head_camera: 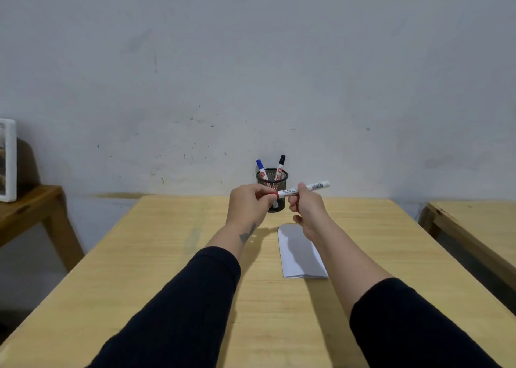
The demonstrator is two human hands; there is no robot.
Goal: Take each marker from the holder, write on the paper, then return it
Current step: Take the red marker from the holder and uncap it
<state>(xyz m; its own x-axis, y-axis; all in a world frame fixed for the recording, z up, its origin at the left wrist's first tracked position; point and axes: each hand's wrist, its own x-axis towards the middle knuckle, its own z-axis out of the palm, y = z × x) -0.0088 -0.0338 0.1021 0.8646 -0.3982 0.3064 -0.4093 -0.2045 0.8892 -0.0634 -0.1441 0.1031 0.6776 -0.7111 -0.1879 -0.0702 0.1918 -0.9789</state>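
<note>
A black mesh holder [279, 178] stands at the table's far edge by the wall, with a blue-capped marker [261, 168] and a black-capped marker [280, 165] sticking out. In front of it I hold a white marker with a red cap [314, 186] level above the table. My right hand [307, 210] grips its barrel. My left hand [248, 205] pinches the red cap end, which is mostly hidden by the fingers. A white sheet of paper [300, 256] lies on the wooden table [167, 270] under my right forearm.
A second wooden table [480, 228] stands to the right across a narrow gap. At the left, a lower wooden stand [30, 205] carries a white framed object [7, 159]. A grey wall rises right behind the holder.
</note>
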